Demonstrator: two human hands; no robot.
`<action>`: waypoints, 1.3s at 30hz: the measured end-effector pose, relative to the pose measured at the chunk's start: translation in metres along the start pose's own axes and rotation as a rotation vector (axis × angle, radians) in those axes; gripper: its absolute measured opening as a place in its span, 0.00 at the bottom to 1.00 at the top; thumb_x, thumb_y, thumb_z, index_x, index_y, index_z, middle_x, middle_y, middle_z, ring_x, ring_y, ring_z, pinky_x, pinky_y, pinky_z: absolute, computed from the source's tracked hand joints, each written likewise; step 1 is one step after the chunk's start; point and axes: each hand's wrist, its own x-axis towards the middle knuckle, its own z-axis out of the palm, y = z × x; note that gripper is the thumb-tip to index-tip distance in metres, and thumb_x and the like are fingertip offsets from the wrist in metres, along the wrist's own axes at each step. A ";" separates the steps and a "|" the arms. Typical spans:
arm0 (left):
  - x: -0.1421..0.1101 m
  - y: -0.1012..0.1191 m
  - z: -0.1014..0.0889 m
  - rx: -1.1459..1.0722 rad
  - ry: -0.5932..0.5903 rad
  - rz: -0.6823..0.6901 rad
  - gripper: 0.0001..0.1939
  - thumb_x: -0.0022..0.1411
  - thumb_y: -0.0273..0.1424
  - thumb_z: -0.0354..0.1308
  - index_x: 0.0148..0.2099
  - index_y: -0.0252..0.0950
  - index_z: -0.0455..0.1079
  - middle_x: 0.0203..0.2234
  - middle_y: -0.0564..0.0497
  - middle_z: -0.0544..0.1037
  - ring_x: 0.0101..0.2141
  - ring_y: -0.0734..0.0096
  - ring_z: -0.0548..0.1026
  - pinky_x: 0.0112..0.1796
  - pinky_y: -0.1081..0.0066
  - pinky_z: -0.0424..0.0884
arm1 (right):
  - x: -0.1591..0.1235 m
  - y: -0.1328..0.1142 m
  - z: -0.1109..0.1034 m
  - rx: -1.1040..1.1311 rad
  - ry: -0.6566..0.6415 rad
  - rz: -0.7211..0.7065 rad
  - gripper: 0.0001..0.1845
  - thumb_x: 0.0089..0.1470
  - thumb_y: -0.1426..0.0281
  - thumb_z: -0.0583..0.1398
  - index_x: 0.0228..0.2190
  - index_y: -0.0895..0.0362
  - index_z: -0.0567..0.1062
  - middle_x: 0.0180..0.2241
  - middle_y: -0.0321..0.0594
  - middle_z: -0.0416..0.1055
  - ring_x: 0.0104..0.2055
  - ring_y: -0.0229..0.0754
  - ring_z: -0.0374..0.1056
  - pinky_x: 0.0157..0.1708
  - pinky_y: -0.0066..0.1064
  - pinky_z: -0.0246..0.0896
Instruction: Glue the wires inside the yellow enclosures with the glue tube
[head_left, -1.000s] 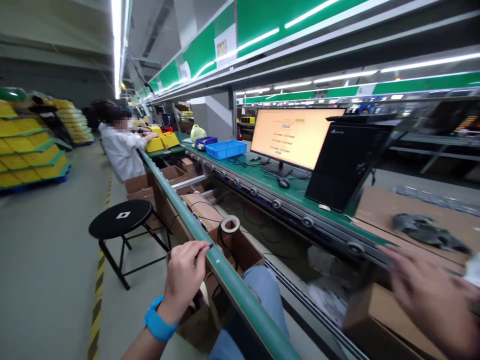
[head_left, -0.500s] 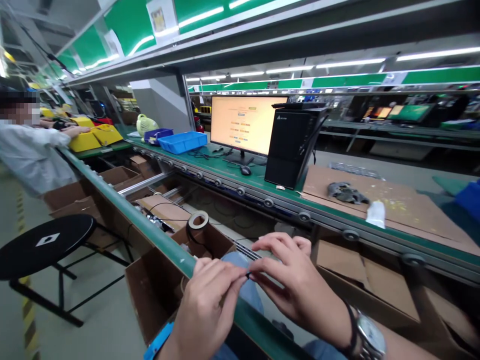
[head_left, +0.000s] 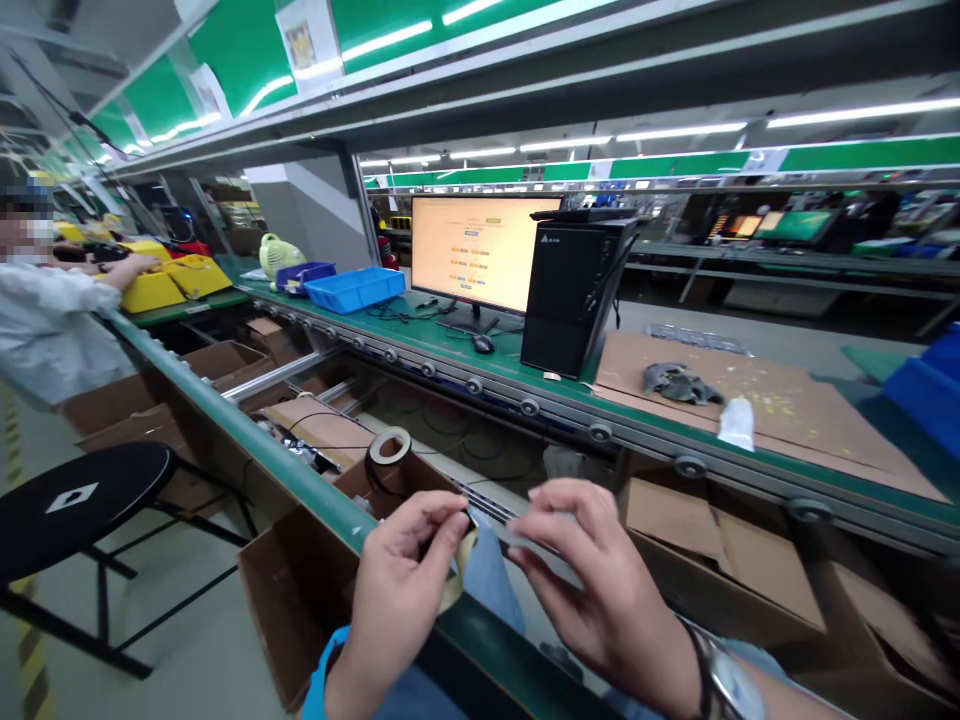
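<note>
Between thumb and fingers, my left hand [head_left: 405,580] pinches a thin yellowish strip [head_left: 460,568] that curls down from the fingertips. The strip has a dark end near the fingertips; its exact kind is hard to make out. Apart from it on the right is my right hand [head_left: 604,590], fingers spread and bent, with nothing visible between them. Both hands are above the near green rail [head_left: 315,490]. Just beyond the left hand, a roll of tape [head_left: 390,447] sits at an open cardboard box.
Across the gap stands a bench with a monitor [head_left: 480,250], a black computer tower [head_left: 566,300], a blue tray [head_left: 356,290] and a cardboard sheet [head_left: 780,410] bearing a grey rag [head_left: 679,382]. A black stool [head_left: 82,490] is at left, near a co-worker [head_left: 52,320] handling yellow bins.
My hands have drawn apart; the right one has come off the small dark piece and opened. The left has turned, bringing the yellowish strip into sight. The view has shifted slightly.
</note>
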 end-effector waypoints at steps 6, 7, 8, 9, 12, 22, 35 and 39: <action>-0.012 0.013 0.009 0.038 -0.054 -0.018 0.34 0.61 0.36 0.68 0.64 0.43 0.57 0.26 0.57 0.80 0.32 0.70 0.78 0.38 0.72 0.75 | 0.011 0.002 0.001 0.641 -0.224 0.526 0.27 0.64 0.70 0.61 0.60 0.46 0.58 0.43 0.35 0.75 0.48 0.39 0.71 0.54 0.38 0.63; -0.012 0.014 0.009 0.055 -0.064 -0.013 0.31 0.61 0.37 0.69 0.62 0.43 0.60 0.25 0.57 0.80 0.31 0.70 0.78 0.37 0.73 0.74 | 0.012 0.001 0.000 0.692 -0.234 0.555 0.28 0.63 0.70 0.62 0.59 0.47 0.58 0.41 0.34 0.76 0.46 0.38 0.71 0.54 0.38 0.62; -0.012 0.014 0.009 0.073 -0.076 -0.011 0.29 0.61 0.37 0.69 0.60 0.43 0.62 0.25 0.57 0.80 0.31 0.70 0.78 0.36 0.73 0.74 | 0.012 0.001 0.000 0.728 -0.238 0.576 0.28 0.62 0.70 0.63 0.58 0.48 0.58 0.39 0.33 0.76 0.45 0.38 0.71 0.54 0.38 0.62; -0.011 0.013 0.009 0.095 -0.087 -0.007 0.26 0.60 0.38 0.69 0.58 0.42 0.65 0.25 0.57 0.80 0.30 0.70 0.78 0.35 0.72 0.74 | 0.013 0.001 -0.001 0.753 -0.237 0.592 0.29 0.61 0.70 0.64 0.57 0.49 0.58 0.37 0.32 0.75 0.43 0.38 0.71 0.53 0.38 0.62; -0.009 0.010 0.004 0.175 -0.117 0.067 0.13 0.60 0.37 0.70 0.46 0.42 0.76 0.26 0.54 0.79 0.30 0.69 0.77 0.33 0.71 0.73 | 0.013 0.002 -0.004 0.764 -0.197 0.589 0.27 0.61 0.69 0.64 0.55 0.48 0.57 0.35 0.31 0.74 0.40 0.37 0.70 0.49 0.36 0.63; -0.008 0.014 0.000 0.219 -0.175 0.232 0.01 0.60 0.33 0.70 0.36 0.45 0.81 0.26 0.55 0.81 0.31 0.69 0.76 0.34 0.69 0.72 | 0.016 0.001 -0.019 0.577 -0.234 0.484 0.29 0.61 0.73 0.62 0.58 0.46 0.57 0.40 0.33 0.75 0.44 0.38 0.71 0.51 0.37 0.62; -0.009 0.026 -0.001 0.223 -0.334 0.124 0.08 0.69 0.35 0.59 0.39 0.44 0.80 0.32 0.52 0.81 0.36 0.65 0.76 0.39 0.65 0.70 | 0.012 -0.001 -0.010 0.625 -0.220 0.428 0.24 0.62 0.74 0.59 0.53 0.48 0.55 0.36 0.34 0.71 0.39 0.39 0.67 0.43 0.36 0.65; -0.010 0.024 -0.001 0.282 -0.315 0.203 0.07 0.70 0.33 0.58 0.39 0.44 0.78 0.33 0.53 0.80 0.36 0.66 0.74 0.41 0.64 0.68 | 0.007 -0.003 -0.012 0.294 -0.206 0.275 0.33 0.60 0.76 0.60 0.60 0.48 0.53 0.40 0.38 0.72 0.43 0.44 0.68 0.46 0.42 0.64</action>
